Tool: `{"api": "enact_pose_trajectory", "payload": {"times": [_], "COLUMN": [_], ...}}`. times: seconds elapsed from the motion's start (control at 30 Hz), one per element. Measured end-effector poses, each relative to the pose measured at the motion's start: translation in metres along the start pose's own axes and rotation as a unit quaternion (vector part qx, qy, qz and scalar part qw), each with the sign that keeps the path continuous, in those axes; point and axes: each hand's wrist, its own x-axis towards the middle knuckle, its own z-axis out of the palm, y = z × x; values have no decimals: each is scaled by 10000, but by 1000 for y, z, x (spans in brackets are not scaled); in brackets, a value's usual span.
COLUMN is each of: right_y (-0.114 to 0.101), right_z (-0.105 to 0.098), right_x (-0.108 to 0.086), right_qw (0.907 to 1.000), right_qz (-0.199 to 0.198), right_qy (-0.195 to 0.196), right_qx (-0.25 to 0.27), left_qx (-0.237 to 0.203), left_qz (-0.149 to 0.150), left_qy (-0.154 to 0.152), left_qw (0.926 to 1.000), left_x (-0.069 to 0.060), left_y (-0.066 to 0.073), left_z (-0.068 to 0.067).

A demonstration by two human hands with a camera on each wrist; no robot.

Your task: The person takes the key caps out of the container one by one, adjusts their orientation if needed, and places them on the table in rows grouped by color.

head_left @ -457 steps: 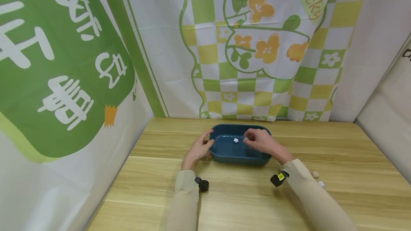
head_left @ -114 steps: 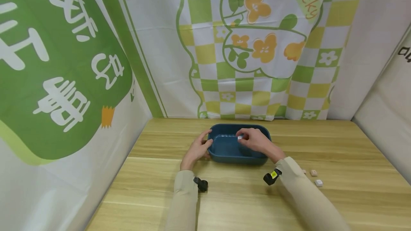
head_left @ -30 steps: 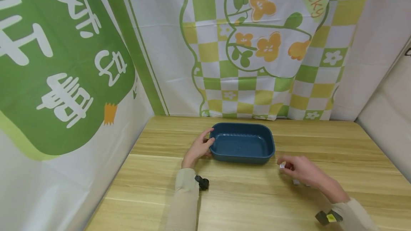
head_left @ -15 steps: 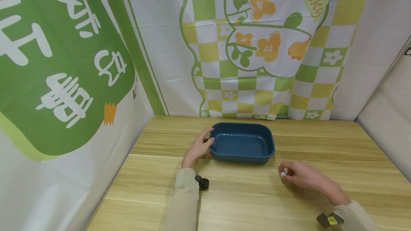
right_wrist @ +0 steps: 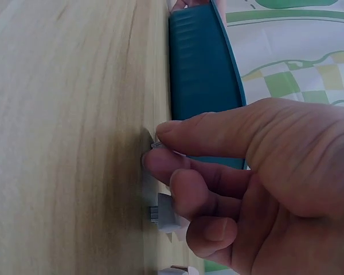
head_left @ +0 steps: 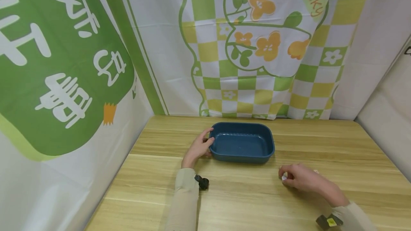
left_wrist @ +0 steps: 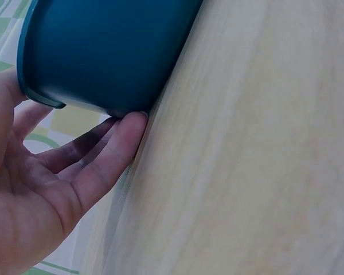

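Observation:
A dark blue rectangular tub [head_left: 240, 159] stands near the back of the table. My left hand [head_left: 198, 149] holds its left end, thumb and index finger at the rim; in the left wrist view a fingertip touches the tub's outer wall [left_wrist: 103, 57] low down by the table. Right of the tub, my right hand [head_left: 302, 179] pinches a small white keycap [head_left: 284, 178] between thumb and index finger, close to the tabletop. The right wrist view shows it mostly covered by the fingertips. Beside the curled fingers there, a grey-white keycap [right_wrist: 167, 213] shows its stem.
Another small keycap [head_left: 316, 171] shows just behind the right hand. One more pale piece [right_wrist: 178, 270] is cut off at the lower edge of the right wrist view. Patterned cloth [head_left: 244, 63] hangs behind the wooden table [head_left: 237, 195].
My right hand has left the tub for the table on the right and has shifted slightly nearer over the last second, still pinching a keycap. A keycap seen inside the tub earlier no longer shows.

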Motion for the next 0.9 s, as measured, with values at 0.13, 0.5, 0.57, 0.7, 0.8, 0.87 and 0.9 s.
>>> {"api": "enact_pose_trajectory", "payload": {"times": [0.13, 0.5, 0.57, 0.7, 0.8, 0.87, 0.9], "right_y": [1, 5, 6, 6, 5, 5, 5], "right_z": [1, 2, 1, -2, -7, -10, -12], "right_x": [0, -2, -3, -4, -4, -5, -5], "right_qw": [10000, 9994, 9995, 9998, 9998, 9996, 9995], "right_qz": [2, 223, 229, 178, 140, 227, 259], "right_qy": [6, -97, -113, -42, 72, 119, 164], "right_qx": [30, 226, 200, 87, 88, 98, 104], "left_qx": [36, 43, 31, -7, -39, -30, -22], "left_qz": [-12, -14, 8, -9, -32, -37, -33], "left_qy": [9, 2, -13, -15, -7, -1, -2], "left_qw": [10000, 10000, 10000, 10000, 10000, 10000, 10000], "left_x": [1, 0, 0, 0, 1, 1, 1], "left_y": [1, 0, 0, 1, 0, 0, 0], "left_z": [0, -1, 0, 0, -1, -1, -1]}}
